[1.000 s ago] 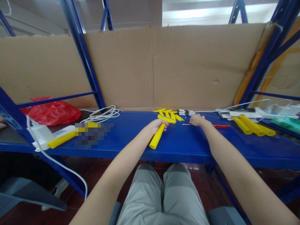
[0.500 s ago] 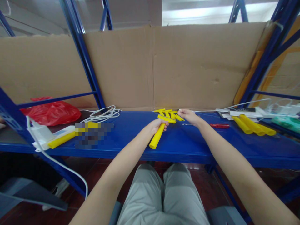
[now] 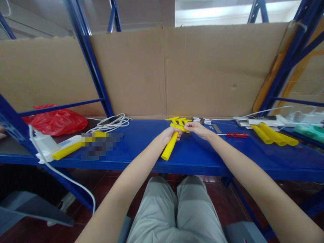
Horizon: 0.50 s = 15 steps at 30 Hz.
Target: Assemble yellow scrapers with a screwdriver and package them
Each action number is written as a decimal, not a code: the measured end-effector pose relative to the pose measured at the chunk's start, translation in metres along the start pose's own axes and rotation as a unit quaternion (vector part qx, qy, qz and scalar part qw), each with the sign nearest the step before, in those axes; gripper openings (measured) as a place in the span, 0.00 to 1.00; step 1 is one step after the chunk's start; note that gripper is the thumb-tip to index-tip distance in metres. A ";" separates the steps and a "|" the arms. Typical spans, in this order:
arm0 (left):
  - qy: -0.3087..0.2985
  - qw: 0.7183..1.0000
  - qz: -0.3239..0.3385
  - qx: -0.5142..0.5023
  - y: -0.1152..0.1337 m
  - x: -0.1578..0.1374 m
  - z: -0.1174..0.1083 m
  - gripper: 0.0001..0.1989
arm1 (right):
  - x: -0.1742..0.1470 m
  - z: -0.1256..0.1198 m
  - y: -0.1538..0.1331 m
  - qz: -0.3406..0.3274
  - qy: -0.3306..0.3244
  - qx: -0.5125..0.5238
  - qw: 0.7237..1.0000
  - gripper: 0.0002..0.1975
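The T-shaped tool (image 3: 169,147) is yellow, the bench (image 3: 141,140) blue, the screwdriver handle (image 3: 237,135) red, the cardboard (image 3: 215,72) brown.

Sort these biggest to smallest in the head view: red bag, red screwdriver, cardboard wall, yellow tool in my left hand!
1. Cardboard wall
2. Red bag
3. Yellow tool, partly covered by your left hand
4. Red screwdriver

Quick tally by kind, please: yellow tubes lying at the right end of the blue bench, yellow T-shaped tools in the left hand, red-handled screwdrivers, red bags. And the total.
Yellow tubes at the right end: 3
Yellow T-shaped tool in the left hand: 1
Red-handled screwdriver: 1
Red bag: 1
Total: 6
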<state>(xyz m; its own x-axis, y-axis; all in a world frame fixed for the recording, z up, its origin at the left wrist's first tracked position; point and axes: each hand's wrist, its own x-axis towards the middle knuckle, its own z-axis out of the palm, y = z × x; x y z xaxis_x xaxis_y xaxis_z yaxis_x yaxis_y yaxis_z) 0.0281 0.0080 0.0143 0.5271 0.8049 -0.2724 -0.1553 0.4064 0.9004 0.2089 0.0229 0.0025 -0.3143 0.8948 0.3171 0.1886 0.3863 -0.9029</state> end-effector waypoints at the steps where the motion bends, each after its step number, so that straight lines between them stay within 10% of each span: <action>1: 0.002 1.000 -0.001 -0.002 0.000 0.000 0.000 0.06 | 0.000 0.000 0.000 -0.001 0.001 -0.002 1.000 0.12; 15: 0.012 1.000 0.013 -0.010 -0.001 -0.004 0.004 0.10 | 0.000 0.006 -0.002 0.068 0.037 0.039 0.996 0.05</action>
<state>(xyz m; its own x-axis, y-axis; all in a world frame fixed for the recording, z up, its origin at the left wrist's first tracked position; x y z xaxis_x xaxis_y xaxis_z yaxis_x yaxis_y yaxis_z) 0.0294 0.0028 0.0163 0.5018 0.8258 -0.2575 -0.1851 0.3933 0.9006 0.2032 0.0205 0.0026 -0.2203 0.9530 0.2080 0.1520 0.2442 -0.9577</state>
